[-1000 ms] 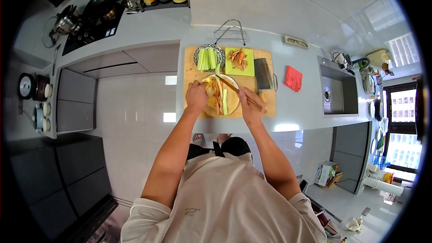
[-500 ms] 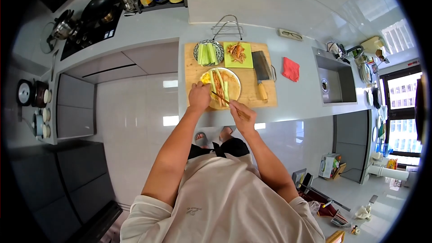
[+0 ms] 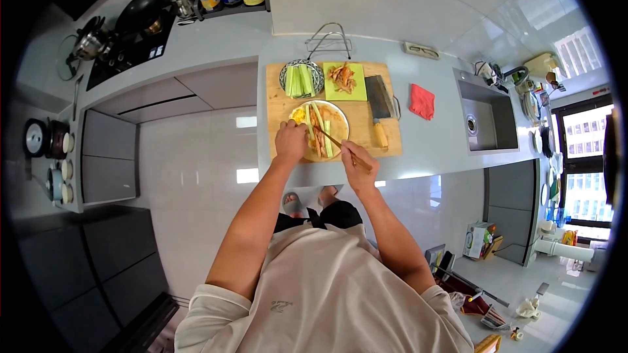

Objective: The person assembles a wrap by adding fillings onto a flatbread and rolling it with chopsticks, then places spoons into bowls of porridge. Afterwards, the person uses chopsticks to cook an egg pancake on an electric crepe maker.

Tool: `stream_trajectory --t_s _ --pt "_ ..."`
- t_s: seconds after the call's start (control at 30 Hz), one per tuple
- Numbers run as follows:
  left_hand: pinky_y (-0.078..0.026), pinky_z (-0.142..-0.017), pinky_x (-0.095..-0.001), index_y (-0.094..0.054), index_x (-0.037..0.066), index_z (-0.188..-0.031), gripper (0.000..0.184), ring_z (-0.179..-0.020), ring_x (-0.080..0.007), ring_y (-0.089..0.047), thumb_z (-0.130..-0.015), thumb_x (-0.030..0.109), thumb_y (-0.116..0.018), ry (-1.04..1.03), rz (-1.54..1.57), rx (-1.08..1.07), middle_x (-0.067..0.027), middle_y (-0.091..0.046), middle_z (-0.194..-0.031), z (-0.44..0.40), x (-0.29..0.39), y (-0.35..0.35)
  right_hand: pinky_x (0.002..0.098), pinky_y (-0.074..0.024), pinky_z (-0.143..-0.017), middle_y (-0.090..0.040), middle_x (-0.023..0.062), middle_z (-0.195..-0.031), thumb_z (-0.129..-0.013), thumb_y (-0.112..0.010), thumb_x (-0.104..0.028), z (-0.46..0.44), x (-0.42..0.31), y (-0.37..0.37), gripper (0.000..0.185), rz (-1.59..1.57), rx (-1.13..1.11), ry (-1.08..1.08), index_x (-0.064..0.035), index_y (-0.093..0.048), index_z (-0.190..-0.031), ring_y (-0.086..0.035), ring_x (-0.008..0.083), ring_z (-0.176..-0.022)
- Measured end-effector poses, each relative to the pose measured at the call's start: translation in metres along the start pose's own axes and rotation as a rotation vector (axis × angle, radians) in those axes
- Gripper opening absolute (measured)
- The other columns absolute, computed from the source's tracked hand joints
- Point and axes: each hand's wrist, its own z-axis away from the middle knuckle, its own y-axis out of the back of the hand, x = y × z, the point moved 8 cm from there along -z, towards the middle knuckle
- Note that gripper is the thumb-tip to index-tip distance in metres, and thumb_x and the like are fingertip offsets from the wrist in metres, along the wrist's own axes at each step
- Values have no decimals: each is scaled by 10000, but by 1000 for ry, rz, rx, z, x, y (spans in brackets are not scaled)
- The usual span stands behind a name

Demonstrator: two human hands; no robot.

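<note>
A round plate (image 3: 341, 117) on the wooden board (image 3: 388, 132) bears a flat wrap with celery sticks (image 3: 328, 137), meat strips and yellow egg. My left hand (image 3: 291, 139) is at the plate's left edge, its fingers drawn together; what they grip, if anything, is too small to make out. My right hand (image 3: 359, 162) is closed on brown chopsticks (image 3: 337, 142), whose tips reach the filling. Behind the plate are a patterned bowl of celery (image 3: 299, 81) and a green board (image 3: 356, 93) with meat pieces (image 3: 342, 78).
A cleaver (image 3: 378, 98) lies on the board's right side, its wooden handle toward me. Farther right are a red cloth (image 3: 422, 102) and the sink (image 3: 487, 121). A wire rack (image 3: 329, 42) stands behind the board, and a stove with pans (image 3: 131, 49) is at the far left.
The view has shifted, and the whole cleaver handle now shows. My right hand has moved toward me from its first position. The upper celery stick now lies straighter along the filling.
</note>
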Motion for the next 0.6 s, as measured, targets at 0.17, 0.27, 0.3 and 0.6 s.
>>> stream_trajectory --t_s 0.17,0.27,0.3,0.6 --pt "-542 -902 -435 -774 144 -978 155 -1042 -329 -588 -824 159 -766 2 -12 17 -107 -646 -1059 -6 2 0 243 -556 -781 -755 127 -1014 -941 -726 31 -22 7 -2 177 -36 -13 20 30 -753 -1117 -700 135 -880" --pt "-545 -896 -434 -772 132 -977 159 -1037 -330 -589 -819 152 -757 37 -40 7 -109 -644 -1057 -13 2 8 240 -555 -803 -755 122 -1025 -947 -723 27 -40 10 -7 173 -27 -18 57 36 -750 -1118 -697 130 -904" --pt "-545 -896 -432 -773 127 -984 169 -1040 -330 -588 -818 149 -754 46 -48 13 -109 -643 -1058 -16 0 9 239 -554 -809 -756 119 -1027 -949 -723 25 -47 11 -10 172 -28 -17 69 38 -750 -1118 -695 128 -911" --pt "-546 -914 -424 -781 106 -1070 258 -1048 -330 -595 -818 132 -734 101 -48 57 -119 -653 -1058 -42 -7 19 247 -551 -895 -750 103 -1109 -976 -725 -50 -93 43 -35 212 -189 -14 -126 41 -737 -1167 -684 124 -996"
